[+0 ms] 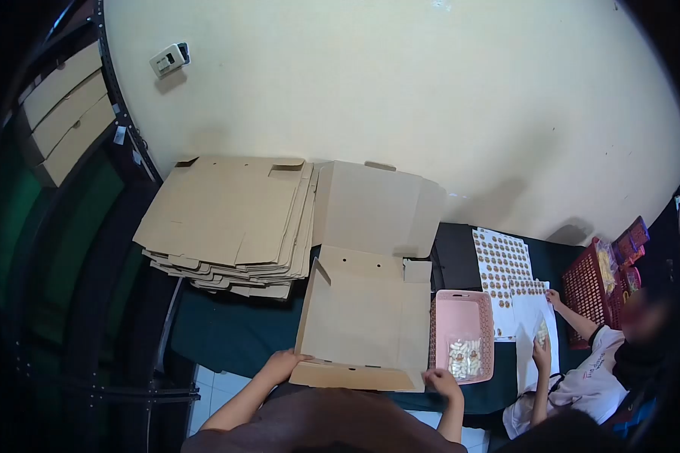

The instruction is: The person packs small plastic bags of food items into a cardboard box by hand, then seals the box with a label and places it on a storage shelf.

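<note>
An opened cardboard box (363, 317) lies in front of me, its lid (370, 208) raised against the wall and its front flap (359, 377) standing partly up. At the box's front left corner, my left hand (282, 367) grips the cardboard edge, fingers closed over it. My right hand (443, 383) is at the front right corner with its fingers bent in and pressed against the side flap. Just beyond that hand stands a pink basket (465, 309) with clear packs of white pieces (465, 358) inside.
A tall stack of flattened cardboard boxes (223, 215) stands to the left. Sheets of round stickers (502, 260) lie right of the basket. A co-worker (582, 377) sits there holding a small pack (542, 332). A dark red basket (584, 291) is behind; shelving (128, 302) is far left.
</note>
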The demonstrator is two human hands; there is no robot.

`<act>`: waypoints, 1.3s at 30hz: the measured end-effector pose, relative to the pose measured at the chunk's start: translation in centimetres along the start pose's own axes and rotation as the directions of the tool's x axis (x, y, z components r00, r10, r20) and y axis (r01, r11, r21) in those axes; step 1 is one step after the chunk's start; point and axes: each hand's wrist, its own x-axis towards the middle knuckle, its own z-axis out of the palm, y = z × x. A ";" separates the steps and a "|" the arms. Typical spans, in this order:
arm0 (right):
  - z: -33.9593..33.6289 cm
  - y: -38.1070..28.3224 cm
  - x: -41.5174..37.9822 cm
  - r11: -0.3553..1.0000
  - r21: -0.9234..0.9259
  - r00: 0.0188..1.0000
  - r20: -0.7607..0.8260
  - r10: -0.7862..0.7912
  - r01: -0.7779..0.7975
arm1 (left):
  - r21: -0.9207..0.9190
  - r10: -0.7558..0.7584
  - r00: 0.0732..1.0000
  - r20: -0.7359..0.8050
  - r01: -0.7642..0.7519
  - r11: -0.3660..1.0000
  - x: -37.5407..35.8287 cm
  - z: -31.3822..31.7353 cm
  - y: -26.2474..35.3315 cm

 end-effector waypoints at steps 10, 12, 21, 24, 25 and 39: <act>1.1 5.9 0.4 0.831 -0.264 0.871 -0.098 0.482 -0.490 | -0.106 0.011 1.000 0.000 -0.011 0.994 0.4 1.4 -1.5; 1.5 6.5 0.6 0.895 -0.062 0.897 -0.029 0.441 -0.442 | -0.128 -0.008 0.999 0.050 0.015 0.992 0.6 1.1 -1.4; 0.8 9.7 3.6 0.270 0.892 0.917 0.289 0.275 -0.362 | -0.510 -0.124 0.963 0.238 0.233 0.828 0.5 -1.8 -0.8; 2.5 9.2 4.5 0.370 0.883 0.896 0.113 0.429 -0.288 | -0.439 -0.013 0.992 0.123 0.066 0.896 0.5 -2.2 -0.5; 3.0 8.5 4.2 0.407 0.884 0.925 0.068 0.373 -0.229 | -0.537 -0.175 0.950 0.257 0.292 0.791 0.7 -3.1 0.4; 5.8 6.7 3.7 0.191 0.981 0.938 -0.098 0.331 0.035 | -0.424 0.026 0.967 0.254 0.087 0.901 1.3 -0.7 -2.3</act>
